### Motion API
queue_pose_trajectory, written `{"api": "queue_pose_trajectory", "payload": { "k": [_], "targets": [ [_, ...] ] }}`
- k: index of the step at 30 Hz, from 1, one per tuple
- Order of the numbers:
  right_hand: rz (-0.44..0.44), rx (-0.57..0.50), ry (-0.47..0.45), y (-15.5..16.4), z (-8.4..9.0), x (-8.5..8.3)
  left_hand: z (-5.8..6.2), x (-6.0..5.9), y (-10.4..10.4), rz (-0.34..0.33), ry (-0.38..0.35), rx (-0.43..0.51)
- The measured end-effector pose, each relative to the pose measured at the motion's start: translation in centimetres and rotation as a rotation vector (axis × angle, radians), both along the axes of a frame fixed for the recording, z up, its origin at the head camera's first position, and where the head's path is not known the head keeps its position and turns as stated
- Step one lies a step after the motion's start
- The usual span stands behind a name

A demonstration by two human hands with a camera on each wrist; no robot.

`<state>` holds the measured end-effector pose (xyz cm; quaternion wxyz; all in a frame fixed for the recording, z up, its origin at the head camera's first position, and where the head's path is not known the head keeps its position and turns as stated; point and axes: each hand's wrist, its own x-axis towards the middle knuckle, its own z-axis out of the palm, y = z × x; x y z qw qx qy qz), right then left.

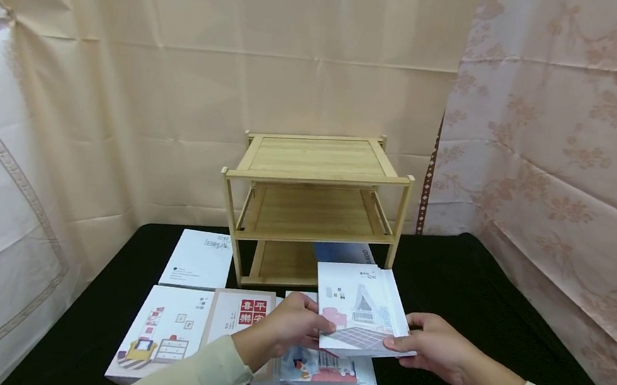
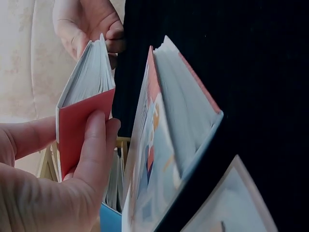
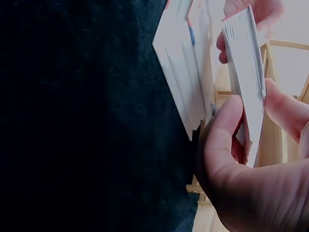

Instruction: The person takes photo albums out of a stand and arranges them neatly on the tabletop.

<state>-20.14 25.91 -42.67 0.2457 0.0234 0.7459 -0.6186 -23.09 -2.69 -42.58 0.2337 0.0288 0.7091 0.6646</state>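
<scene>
Both hands hold a small white book [image 1: 355,306] in front of the wooden rack, its cover printed with a pink sofa and a grid floor. My left hand [image 1: 299,323] grips its left edge, thumb on the cover; in the left wrist view the fingers [image 2: 94,145] lie against its red back cover. The right hand [image 1: 439,348] pinches the lower right corner, and the page block [image 3: 244,63] faces the right wrist camera. Below the held book, partly hidden by it, lies a stack of books with a colourful cover [image 1: 322,375] on top.
A three-tier wooden rack [image 1: 311,215] stands at the back of the black-covered table [image 1: 446,284]. A blue book [image 1: 343,252] lies on its bottom shelf. To the left lie a book with red characters [image 1: 227,304], one with a yellow armchair [image 1: 171,316] and a plain white one [image 1: 197,262].
</scene>
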Motion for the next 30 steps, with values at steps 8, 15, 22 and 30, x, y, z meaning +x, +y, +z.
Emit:
{"api": "queue_pose_trajectory", "payload": {
  "k": [8, 15, 22, 30],
  "targets": [
    [0.024, 0.008, 0.002, 1.5, -0.3, 1.0, -0.6, 0.5, 1.0, -0.042, -0.001, 0.027],
    [0.008, 0.017, -0.022, 2.8, -0.6, 1.5, -0.8, 1.1, 2.2, -0.052, -0.004, 0.04],
    [-0.005, 0.038, -0.041, 4.5, -0.9, 2.1, -1.1, 1.4, 3.9, -0.067, 0.005, 0.02],
    [0.01, 0.029, -0.049, 6.9, -1.5, 2.6, -1.4, 1.7, 5.4, -0.107, 0.012, -0.036]
  ]
}}
